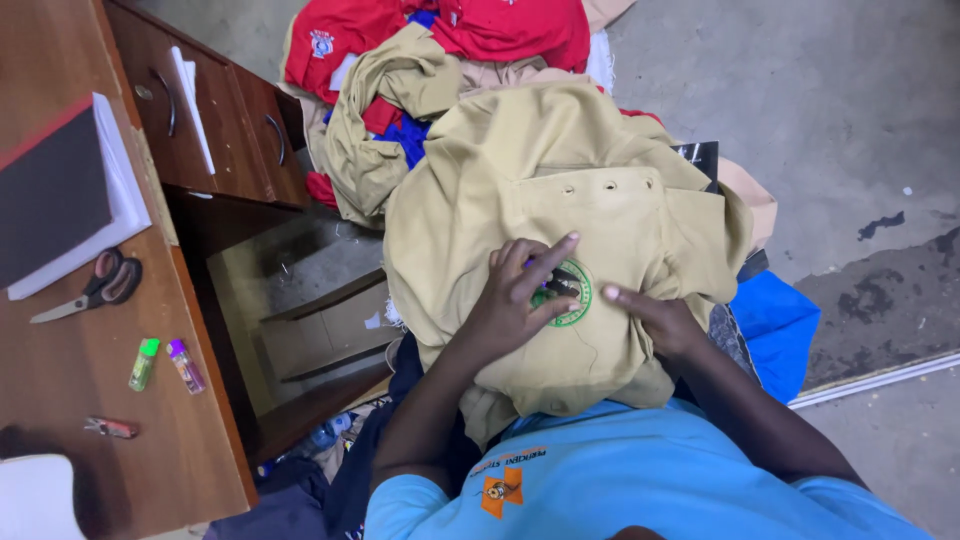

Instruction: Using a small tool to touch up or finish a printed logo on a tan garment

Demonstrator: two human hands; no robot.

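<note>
A khaki shirt (560,190) lies spread over my lap, with a round green badge (570,290) on its front. My left hand (515,300) rests flat on the shirt, fingers spread, its fingertips on the badge's left side. Its fingers partly cover a small dark item I cannot make out. My right hand (655,318) presses the cloth just right of the badge, index finger pointing at it. Neither hand grips anything.
A heap of red, khaki and blue clothes (430,70) lies on the concrete floor beyond. A wooden desk (90,400) at left carries scissors (95,287), two lighters (165,365), a book (60,190) and a small clipper (110,428). A blue bag (775,325) sits at right.
</note>
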